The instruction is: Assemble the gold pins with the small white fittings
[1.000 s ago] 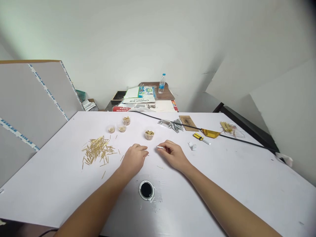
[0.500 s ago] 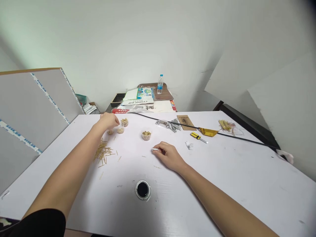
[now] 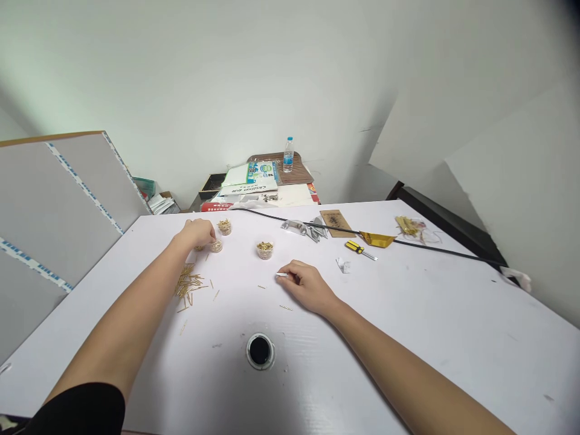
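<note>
My left hand (image 3: 198,234) reaches to a small clear cup (image 3: 216,246) of tiny brass-coloured parts, its fingertips pinched together at the cup's rim. Whatever may be between those fingertips is hidden. Another small cup is partly covered by this hand. Just behind stands a cup (image 3: 224,227) of small gold parts, and a further cup (image 3: 265,250) of gold parts stands to the right. My right hand (image 3: 308,287) rests on the table, closed on a short silvery rod (image 3: 281,275). Thin gold pins (image 3: 188,281) lie heaped below my left wrist, with several strays around.
A round pot (image 3: 260,351) with a black inside stands at the front. A black cable (image 3: 430,246) crosses the back, near a yellow screwdriver (image 3: 361,249), grey pointed pieces (image 3: 317,229) and a brown card (image 3: 338,223). A grey panel (image 3: 58,211) borders the left side.
My left hand has moved slightly down and towards the small cup, its fingertips now at the rim. My right hand keeps its hold on the silvery rod. The view has shifted a little.
</note>
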`<state>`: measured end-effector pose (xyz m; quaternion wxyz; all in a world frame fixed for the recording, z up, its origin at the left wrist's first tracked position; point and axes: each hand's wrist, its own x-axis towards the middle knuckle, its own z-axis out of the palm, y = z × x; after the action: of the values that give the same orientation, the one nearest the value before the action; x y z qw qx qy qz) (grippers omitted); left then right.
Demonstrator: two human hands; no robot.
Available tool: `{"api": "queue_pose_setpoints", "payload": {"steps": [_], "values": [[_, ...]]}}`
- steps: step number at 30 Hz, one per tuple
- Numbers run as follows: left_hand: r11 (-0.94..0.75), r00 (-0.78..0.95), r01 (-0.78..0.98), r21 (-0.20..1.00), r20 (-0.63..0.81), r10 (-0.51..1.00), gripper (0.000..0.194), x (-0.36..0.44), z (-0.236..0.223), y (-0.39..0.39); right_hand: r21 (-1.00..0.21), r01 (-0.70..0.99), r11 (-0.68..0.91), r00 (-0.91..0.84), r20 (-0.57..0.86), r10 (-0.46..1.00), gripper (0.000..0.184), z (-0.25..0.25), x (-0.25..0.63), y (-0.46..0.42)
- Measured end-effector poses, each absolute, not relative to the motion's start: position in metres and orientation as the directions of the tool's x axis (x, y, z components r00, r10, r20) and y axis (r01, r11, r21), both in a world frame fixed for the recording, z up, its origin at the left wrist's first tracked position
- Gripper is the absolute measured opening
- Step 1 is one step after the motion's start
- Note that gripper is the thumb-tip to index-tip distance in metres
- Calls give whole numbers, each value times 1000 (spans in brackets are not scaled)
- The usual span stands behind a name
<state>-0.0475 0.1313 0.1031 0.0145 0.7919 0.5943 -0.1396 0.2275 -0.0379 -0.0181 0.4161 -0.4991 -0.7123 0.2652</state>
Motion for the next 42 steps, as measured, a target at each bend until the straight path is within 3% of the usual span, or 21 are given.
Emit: {"api": "queue_pose_setpoints", "payload": {"steps": [5,7,10,13,18,23,27,35,42], "values": [[-317,298,944,-96,-167,940,30,-50,119,113,-796,490,356,-163,318,934,18,-17,229,-38],[-342,339,937,-66,-51,939,34,-47,116,93,-807,474,351,-152,318,936,19,-17,229,-39],[-509,497,861,-22,249,831,29,-33,95,51,-834,430,346,-108,333,937,19,-14,225,-43],[-692,649,722,12,337,682,20,-15,65,8,-849,389,357,-83,353,932,18,-11,217,-50],[-791,719,608,69,374,586,14,3,32,-22,-835,392,387,-141,361,922,15,-7,206,-58],[-803,728,595,45,392,562,17,7,24,-22,-814,433,386,-140,363,921,15,-9,206,-57],[-796,714,604,48,411,567,18,11,24,-26,-812,438,386,-157,354,922,14,-11,207,-56],[-795,663,569,209,455,594,13,8,29,-26,-870,380,315,-108,296,949,21,-10,209,-55],[-755,628,616,226,438,644,12,-10,27,-16,-882,371,291,-119,265,957,20,-16,210,-51]]}}
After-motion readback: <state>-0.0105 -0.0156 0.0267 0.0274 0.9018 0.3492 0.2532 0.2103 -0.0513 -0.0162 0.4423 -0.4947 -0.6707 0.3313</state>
